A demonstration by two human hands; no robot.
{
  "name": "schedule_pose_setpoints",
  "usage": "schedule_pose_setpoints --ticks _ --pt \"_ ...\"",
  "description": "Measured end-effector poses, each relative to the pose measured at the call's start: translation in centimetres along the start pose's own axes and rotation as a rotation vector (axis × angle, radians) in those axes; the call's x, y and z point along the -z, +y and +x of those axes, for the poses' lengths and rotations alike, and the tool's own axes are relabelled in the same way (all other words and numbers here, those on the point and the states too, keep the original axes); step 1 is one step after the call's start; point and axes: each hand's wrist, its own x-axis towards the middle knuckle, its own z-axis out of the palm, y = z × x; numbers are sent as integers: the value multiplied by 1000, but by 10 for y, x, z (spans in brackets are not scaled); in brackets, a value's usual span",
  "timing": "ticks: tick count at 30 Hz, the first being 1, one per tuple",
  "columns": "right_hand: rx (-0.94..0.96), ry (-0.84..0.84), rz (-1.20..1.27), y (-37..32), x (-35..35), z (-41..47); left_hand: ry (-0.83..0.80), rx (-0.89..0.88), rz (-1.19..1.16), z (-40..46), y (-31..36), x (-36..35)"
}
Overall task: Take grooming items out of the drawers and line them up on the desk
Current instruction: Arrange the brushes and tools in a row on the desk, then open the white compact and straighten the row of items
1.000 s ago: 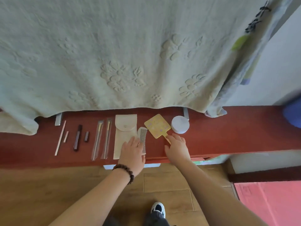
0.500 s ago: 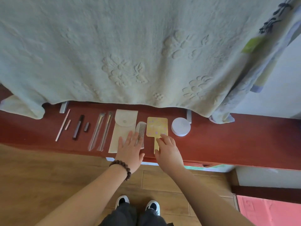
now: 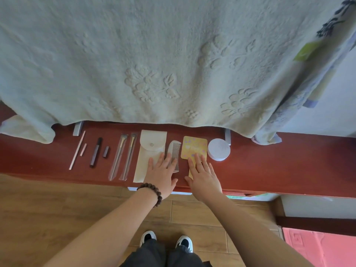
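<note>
Along the front of the red surface (image 3: pixel 269 170) the grooming items lay in a row, long axes pointing away from the person. Flat and unclenched, the left hand (image 3: pixel 160 175) rested on the comb (image 3: pixel 174 151) and the pouch (image 3: pixel 149 151) edge, gripping nothing. Likewise spread, the right hand (image 3: pixel 204 178) pressed on the yellow mirror (image 3: pixel 193 148), covering its handle; the round tin (image 3: pixel 219 149) sat just beyond, nearer this hand. No drawer interior showed. The pouch's contents could not be told.
</note>
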Motion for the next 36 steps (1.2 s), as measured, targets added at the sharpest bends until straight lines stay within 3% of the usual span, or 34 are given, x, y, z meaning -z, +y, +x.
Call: schedule_pose_setpoints --ticks 12,15,19,25,36 --pt "-17 69 109 -5 6 -1 61 22 -70 -3 5 1" --pt "-26 258 229 2 10 -5 131 4 -127 -5 11 3" --pt "-183 481 318 30 22 -3 186 -107 -104 -5 27 1" --pt "-232 303 246 71 32 15 67 -158 16 10 44 -11" --pt "-220 243 364 84 50 31 102 -86 -70 21 63 2"
